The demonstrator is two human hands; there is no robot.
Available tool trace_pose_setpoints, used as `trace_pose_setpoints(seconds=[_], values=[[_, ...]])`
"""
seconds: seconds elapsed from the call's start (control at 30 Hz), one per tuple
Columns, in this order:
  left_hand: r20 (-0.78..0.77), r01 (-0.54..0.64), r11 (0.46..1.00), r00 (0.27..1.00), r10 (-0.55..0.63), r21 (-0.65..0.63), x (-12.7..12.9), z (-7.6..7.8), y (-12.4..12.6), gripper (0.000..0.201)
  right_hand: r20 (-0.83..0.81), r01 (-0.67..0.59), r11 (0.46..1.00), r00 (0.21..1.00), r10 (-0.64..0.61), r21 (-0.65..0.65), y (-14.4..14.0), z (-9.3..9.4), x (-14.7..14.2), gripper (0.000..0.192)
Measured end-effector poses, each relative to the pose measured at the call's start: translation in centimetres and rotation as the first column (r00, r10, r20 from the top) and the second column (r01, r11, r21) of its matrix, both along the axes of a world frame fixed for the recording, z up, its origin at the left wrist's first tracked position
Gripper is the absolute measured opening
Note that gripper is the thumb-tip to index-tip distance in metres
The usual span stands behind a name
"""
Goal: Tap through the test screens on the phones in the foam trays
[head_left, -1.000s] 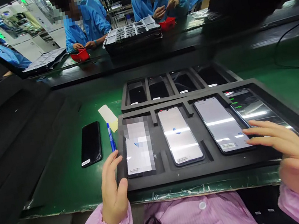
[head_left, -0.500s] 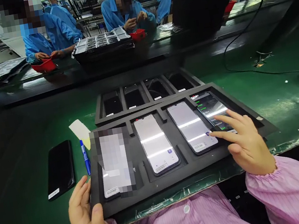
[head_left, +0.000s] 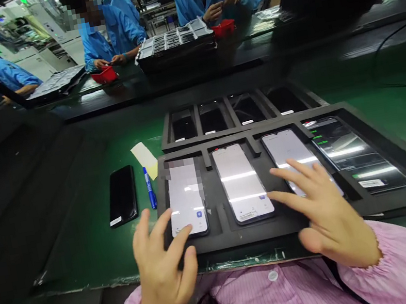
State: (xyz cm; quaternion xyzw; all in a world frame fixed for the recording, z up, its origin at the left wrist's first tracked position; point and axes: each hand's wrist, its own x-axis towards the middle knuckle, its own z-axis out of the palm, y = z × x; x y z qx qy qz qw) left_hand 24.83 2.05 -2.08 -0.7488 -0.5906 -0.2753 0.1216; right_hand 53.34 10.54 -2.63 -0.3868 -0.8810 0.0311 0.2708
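A black foam tray [head_left: 226, 239] near the table edge bears several smartphones in its slots. My left hand [head_left: 163, 263] has its fingers spread over the lower part of the leftmost smartphone [head_left: 183, 197], whose screen is lit white. My right hand [head_left: 323, 209], fingers apart, points its index finger at the lower right of the second smartphone [head_left: 241, 176], also lit white. That same hand partly covers the third smartphone [head_left: 283, 143]. At the right end, the fourth smartphone [head_left: 356, 151] shows a dark screen with green marks. Neither hand grips anything.
Behind stands a second foam tray [head_left: 201, 141] with several dark smartphones. To the left lie a black smartphone [head_left: 121, 195], a blue marker [head_left: 149, 187] and a paper slip [head_left: 143, 154]. Across the bench, co-workers in blue sit by red bins [head_left: 104, 75] and a stacked parts tray [head_left: 176, 46].
My right hand has shifted from the third smartphone to the second. My left hand has left the tray's side and come over the leftmost smartphone. The view has swung left.
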Motion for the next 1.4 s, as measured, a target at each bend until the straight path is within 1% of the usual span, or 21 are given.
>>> trace_pose_setpoints(seconds=[0.1, 0.17, 0.2, 0.27, 0.33, 0.4, 0.5, 0.6, 0.7, 0.8, 0.93, 1.07, 1.17, 1.27, 1.33, 1.4], values=[[-0.074, 0.02, 0.993, 0.997, -0.028, -0.115, 0.9, 0.7, 0.6, 0.025, -0.143, 0.017, 0.997, 0.99, -0.006, 0.077, -0.3, -0.1, 1.8, 0.063], [-0.108, 0.008, 0.987, 0.994, -0.026, -0.162, 1.2, 0.6, 1.0, 0.028, -0.164, 0.036, 0.993, 0.986, -0.018, 0.108, -0.6, -0.1, 3.0, 0.054], [-0.126, 0.002, 0.984, 0.992, -0.025, -0.176, 1.3, 0.5, 1.1, 0.03, -0.156, 0.05, 0.991, 0.987, -0.03, 0.124, -0.7, -0.1, 3.6, 0.055], [-0.162, -0.001, 0.984, 0.986, -0.029, -0.18, 1.3, 0.4, 1.3, 0.033, -0.128, 0.082, 0.986, 0.99, -0.064, 0.145, -0.8, -0.1, 4.9, 0.063], [-0.17, 0.007, 0.985, 0.985, -0.037, -0.171, 1.0, 0.3, 1.3, 0.033, -0.102, 0.125, 0.983, 0.988, -0.112, 0.133, -0.8, -0.3, 6.2, 0.067], [-0.127, 0.017, 0.988, 0.991, -0.037, -0.154, 0.6, 0.1, 1.2, 0.033, -0.083, 0.198, 0.973, 0.978, -0.189, 0.116, -0.6, -0.6, 7.3, 0.068], [0.003, 0.008, 0.994, 1.0, -0.008, -0.113, -0.3, -0.2, 0.9, 0.034, -0.03, 0.282, 0.952, 0.959, -0.28, 0.123, -0.2, -1.0, 8.2, 0.072], [0.125, -0.039, 0.996, 0.991, 0.049, -0.083, -1.3, -0.7, 0.6, 0.035, 0.001, 0.322, 0.939, 0.946, -0.324, 0.117, 0.2, -1.3, 8.0, 0.078], [0.204, -0.087, 0.992, 0.973, 0.105, -0.096, -2.0, -1.1, 0.2, 0.037, 0.038, 0.351, 0.933, 0.934, -0.355, 0.083, 0.5, -1.5, 7.5, 0.081], [0.248, -0.125, 0.986, 0.957, 0.149, -0.108, -2.4, -1.3, 0.0, 0.039, 0.039, 0.337, 0.94, 0.94, -0.339, 0.06, 0.5, -1.5, 7.5, 0.08], [0.241, -0.163, 0.98, 0.952, 0.187, -0.115, -2.6, -1.5, -0.1, 0.04, -0.085, 0.312, 0.947, 0.948, -0.306, 0.075, 0.3, -1.1, 7.9, 0.078], [0.177, -0.104, 0.989, 0.977, 0.123, -0.109, -2.3, -1.3, 0.1, 0.033, -0.129, 0.279, 0.955, 0.955, -0.265, 0.1, 0.0, -0.8, 7.5, 0.073], [0.093, -0.038, 0.995, 0.995, 0.047, -0.093, -1.4, -0.7, 0.5, 0.028, -0.147, 0.22, 0.971, 0.968, -0.204, 0.095, 0.0, -0.8, 6.6, 0.07], [0.028, 0.047, 0.993, 0.999, -0.045, -0.105, -0.4, -0.1, 0.9, 0.026, -0.161, 0.161, 0.982, 0.976, -0.145, 0.095, 0.0, -0.8, 6.0, 0.068], [0.021, 0.063, 0.991, 0.998, -0.061, -0.117, -0.1, 0.3, 1.1, 0.027, -0.164, 0.137, 0.984, 0.98, -0.117, 0.112, 0.0, -0.8, 6.0, 0.066], [0.04, 0.028, 0.992, 0.999, -0.023, -0.12, -0.2, 0.4, 1.1, 0.028, -0.162, 0.135, 0.982, 0.98, -0.112, 0.132, 0.0, -0.8, 6.4, 0.064]])
